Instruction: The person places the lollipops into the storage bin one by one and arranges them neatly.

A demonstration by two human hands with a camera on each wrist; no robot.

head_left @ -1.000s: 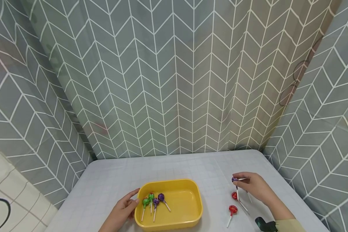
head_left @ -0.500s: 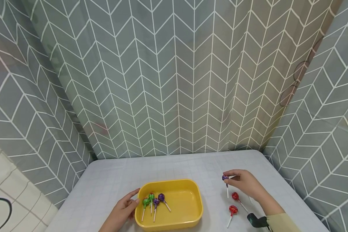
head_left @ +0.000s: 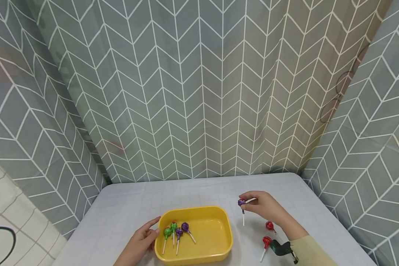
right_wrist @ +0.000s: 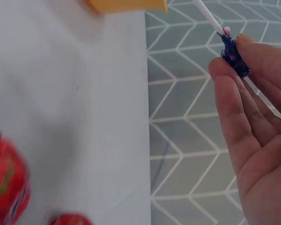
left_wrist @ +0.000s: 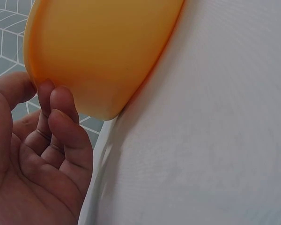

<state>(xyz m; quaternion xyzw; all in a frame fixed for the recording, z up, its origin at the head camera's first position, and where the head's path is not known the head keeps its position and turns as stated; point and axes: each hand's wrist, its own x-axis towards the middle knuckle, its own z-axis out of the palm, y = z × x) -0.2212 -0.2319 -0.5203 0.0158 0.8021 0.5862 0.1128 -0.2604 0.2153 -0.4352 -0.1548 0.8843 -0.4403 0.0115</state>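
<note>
Bare bench lies open between the right hand and the yellow tray. That hand pinches a purple lollipop above it; the left hand, fingers relaxed, touches the tray's near-left corner.

Table: lower middle of the frame, curtain behind and at both sides.
Tray: on the table, bottom centre.
In the tray: four lollipops, left half.
Left hand: touching the tray's left wall.
Right hand: right of the tray, above the table, pinching a lollipop.
Two loose lollipops: on the table, lower right, below that hand.
</note>
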